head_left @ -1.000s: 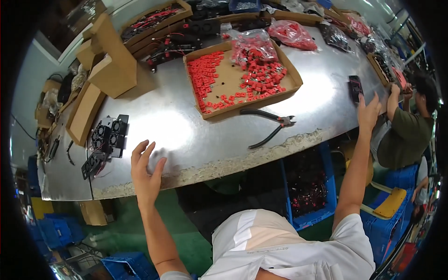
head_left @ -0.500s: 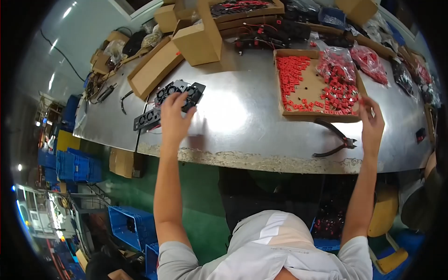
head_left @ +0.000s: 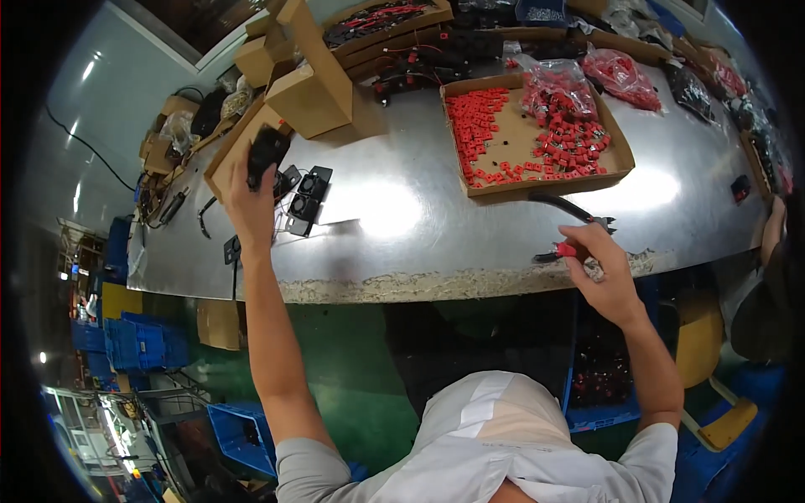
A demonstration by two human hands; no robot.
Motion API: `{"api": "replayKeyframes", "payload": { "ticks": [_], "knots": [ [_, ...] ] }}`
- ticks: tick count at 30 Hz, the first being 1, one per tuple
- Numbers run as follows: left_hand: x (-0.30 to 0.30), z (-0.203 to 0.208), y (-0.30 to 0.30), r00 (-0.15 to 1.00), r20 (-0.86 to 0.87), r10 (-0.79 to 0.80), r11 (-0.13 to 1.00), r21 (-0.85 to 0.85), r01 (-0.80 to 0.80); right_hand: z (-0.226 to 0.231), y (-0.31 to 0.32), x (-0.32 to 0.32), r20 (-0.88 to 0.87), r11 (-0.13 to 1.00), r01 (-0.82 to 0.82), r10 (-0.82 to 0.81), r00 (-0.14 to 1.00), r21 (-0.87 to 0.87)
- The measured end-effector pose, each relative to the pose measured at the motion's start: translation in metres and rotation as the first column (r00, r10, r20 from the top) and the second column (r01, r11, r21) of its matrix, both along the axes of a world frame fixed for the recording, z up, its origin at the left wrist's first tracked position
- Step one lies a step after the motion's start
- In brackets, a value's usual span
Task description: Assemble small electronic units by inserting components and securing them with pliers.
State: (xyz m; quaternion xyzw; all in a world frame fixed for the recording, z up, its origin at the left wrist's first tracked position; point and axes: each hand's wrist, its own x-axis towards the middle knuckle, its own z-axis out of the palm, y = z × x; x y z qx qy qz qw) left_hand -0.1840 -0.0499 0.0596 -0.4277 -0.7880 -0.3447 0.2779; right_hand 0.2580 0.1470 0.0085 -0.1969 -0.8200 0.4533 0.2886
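My left hand (head_left: 250, 199) is raised over the left part of the metal table (head_left: 394, 243) and grips a small black fan part (head_left: 267, 152). More black fan parts (head_left: 303, 194) lie on the table just right of it. My right hand (head_left: 599, 267) rests at the table's front edge and closes on the red and black handles of a pair of pliers (head_left: 570, 220). Behind the pliers stands a flat cardboard tray (head_left: 537, 134) with several small red parts and a clear bag of them.
Cardboard boxes (head_left: 306, 80) are stacked at the back left, and trays of red and black wires sit behind them. Bags of red parts (head_left: 620, 71) lie at the back right. Blue crates (head_left: 134, 344) stand on the green floor. Another person's arm (head_left: 771, 230) shows at the right edge.
My left hand went from reaching over the black fan parts to lifting one up. My right hand dropped from above the pliers onto their handles. The view shifted a little leftward.
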Motion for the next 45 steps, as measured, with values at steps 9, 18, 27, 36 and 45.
{"api": "replayKeyframes", "payload": {
  "ticks": [9, 18, 27, 36, 45],
  "knots": [
    [0.188, -0.019, 0.041, -0.345, 0.418, -0.840, 0.415, 0.906, 0.087, 0.023, -0.038, -0.080, -0.688, 0.610, -0.595, 0.110, 0.717, -0.523],
    [0.206, -0.061, 0.050, -0.372, 0.404, -0.836, 0.490, 0.854, -0.174, -0.017, -0.047, -0.085, -0.514, 0.880, -0.254, 0.014, 0.858, -0.400],
    [0.226, -0.058, 0.043, 0.002, 0.571, -0.821, 0.566, 0.814, -0.130, -0.029, -0.061, -0.090, -0.465, 0.848, -0.111, -0.170, 0.869, -0.518],
    [0.190, 0.010, 0.032, 0.651, 0.636, -0.415, 0.458, -0.472, 0.753, -0.024, -0.072, -0.076, -0.349, 0.920, -0.021, -0.127, 0.929, -0.391],
    [0.210, -0.042, 0.024, 0.435, 0.807, -0.400, 0.755, 0.021, 0.656, -0.026, -0.081, -0.085, -0.407, 0.909, 0.366, -0.263, 0.875, 0.199]
  ]
}}
